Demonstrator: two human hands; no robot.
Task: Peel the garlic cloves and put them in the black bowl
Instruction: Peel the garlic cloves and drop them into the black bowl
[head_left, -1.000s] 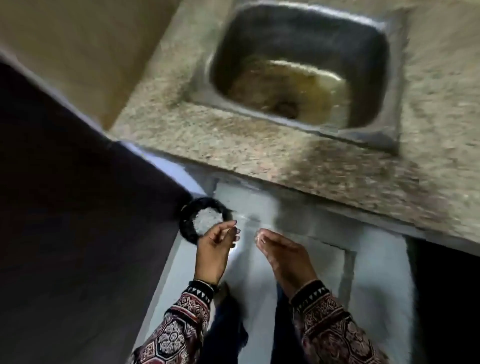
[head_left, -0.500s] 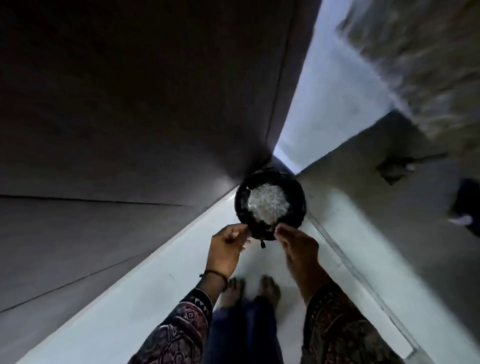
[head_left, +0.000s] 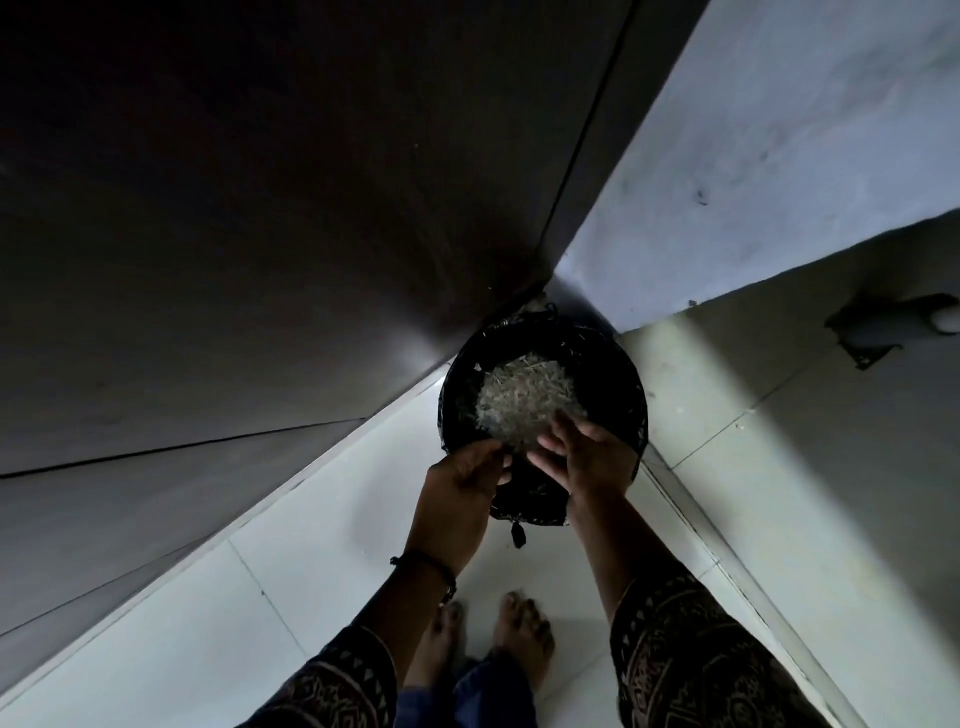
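A round black bin (head_left: 623, 374) with a black liner stands on the floor in a corner. Inside it lies a heap of pale, papery garlic skins (head_left: 519, 400). My right hand (head_left: 592, 462) hovers over the near side of the bin with its fingers straight and spread, palm down above the skins. My left hand (head_left: 457, 499) is at the bin's near rim with fingers bent toward the thumb. Whether it pinches anything is hidden. No garlic cloves or black bowl are in view.
A dark panel (head_left: 260, 260) rises on the left, right beside the bin. A pale wall (head_left: 779, 130) meets the tiled floor (head_left: 311, 597) behind it. My bare feet (head_left: 519, 639) stand just before the bin. A dark object (head_left: 872, 327) lies at the right.
My view swung from the counter and sink down to the bin, which now looks much closer. Both hands moved forward over it, and the right hand spread out above the skins.
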